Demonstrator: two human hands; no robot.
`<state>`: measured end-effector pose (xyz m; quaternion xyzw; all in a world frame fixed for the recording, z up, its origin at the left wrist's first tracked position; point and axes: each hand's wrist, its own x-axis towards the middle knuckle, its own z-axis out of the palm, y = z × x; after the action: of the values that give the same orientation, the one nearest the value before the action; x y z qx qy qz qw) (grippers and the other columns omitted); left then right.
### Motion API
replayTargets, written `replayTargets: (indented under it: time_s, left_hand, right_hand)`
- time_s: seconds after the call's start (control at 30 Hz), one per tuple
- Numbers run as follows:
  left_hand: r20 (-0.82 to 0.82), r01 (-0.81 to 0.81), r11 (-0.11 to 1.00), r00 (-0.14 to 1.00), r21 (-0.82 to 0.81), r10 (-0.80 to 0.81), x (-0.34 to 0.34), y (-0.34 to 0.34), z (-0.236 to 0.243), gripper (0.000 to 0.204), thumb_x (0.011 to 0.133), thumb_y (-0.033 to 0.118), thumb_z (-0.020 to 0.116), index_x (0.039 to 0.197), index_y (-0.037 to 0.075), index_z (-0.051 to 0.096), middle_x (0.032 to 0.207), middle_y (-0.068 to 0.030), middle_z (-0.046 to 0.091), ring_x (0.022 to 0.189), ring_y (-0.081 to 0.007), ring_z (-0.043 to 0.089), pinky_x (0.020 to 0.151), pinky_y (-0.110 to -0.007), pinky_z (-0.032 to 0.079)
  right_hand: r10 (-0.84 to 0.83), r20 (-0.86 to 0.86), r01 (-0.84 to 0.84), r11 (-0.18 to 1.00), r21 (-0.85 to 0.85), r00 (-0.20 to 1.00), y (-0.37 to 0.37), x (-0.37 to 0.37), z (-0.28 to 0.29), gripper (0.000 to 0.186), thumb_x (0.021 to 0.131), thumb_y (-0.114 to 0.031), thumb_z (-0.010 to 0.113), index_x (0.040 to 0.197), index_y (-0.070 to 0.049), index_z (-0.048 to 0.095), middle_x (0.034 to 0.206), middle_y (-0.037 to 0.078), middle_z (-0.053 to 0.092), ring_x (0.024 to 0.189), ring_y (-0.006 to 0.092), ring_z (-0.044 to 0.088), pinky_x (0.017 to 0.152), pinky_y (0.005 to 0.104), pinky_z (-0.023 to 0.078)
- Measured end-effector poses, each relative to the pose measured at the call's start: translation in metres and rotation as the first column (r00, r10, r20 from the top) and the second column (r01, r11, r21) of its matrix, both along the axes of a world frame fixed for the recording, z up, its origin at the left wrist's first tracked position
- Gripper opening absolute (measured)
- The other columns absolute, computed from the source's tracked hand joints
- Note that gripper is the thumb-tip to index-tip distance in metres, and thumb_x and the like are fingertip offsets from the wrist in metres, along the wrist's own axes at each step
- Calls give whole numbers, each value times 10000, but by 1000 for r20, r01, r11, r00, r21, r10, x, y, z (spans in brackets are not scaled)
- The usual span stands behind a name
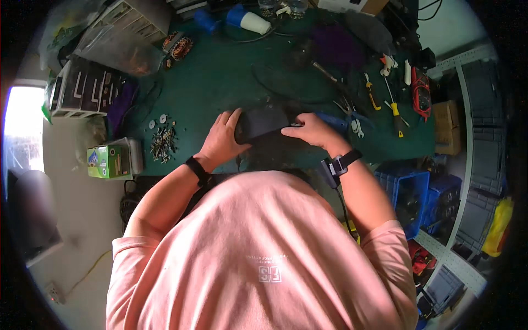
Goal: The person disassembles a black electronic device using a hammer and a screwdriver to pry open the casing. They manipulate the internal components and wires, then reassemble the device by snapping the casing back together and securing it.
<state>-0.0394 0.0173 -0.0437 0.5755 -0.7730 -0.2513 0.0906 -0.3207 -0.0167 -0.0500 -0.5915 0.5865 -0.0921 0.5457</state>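
Note:
A dark, box-shaped object [264, 122] is between my hands near the front edge of the green work mat; its exact kind is too dark to make out. My left hand [223, 136] grips its left end, fingers over the far side and thumb at the near side. At the right end, my right hand [314, 132] is closed on it, with thumb and forefinger near its edge. A small light-coloured detail shows by the right fingertips, too small to name. Just right of that hand lie blue-handled pliers [346, 110].
Loose screws [163, 144] lie in a pile at left, with two washers nearby. A yellow screwdriver [396, 118], a glue gun [388, 65] and a red multimeter [421, 93] rest at right. Drawer units [88, 88] stand at left; a blue crate [404, 192] sits below right.

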Motion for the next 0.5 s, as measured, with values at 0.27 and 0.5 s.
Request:
replayTargets:
  time_s: [0.27,0.5]
  left_hand:
    - [-307,5,949,947,315,97,29,-16,13,963,659,331,901,1413,-70,456,1319,-230,572,1229,-319,557,1055,-362,446]
    - [-489,0,842,814,540,314,52,-9,16,902,853,588,704,1418,-78,475,1302,-199,617,1150,-269,594,966,-357,485]
  right_hand:
    - [56,50,-40,958,-283,997,-17,13,22,397,815,-199,764,1108,56,682,1035,159,726,965,231,691,862,334,532]
    - [137,-69,-154,889,-431,988,-15,32,45,256,873,-163,668,1047,19,714,1040,212,710,989,374,678,858,414,528]
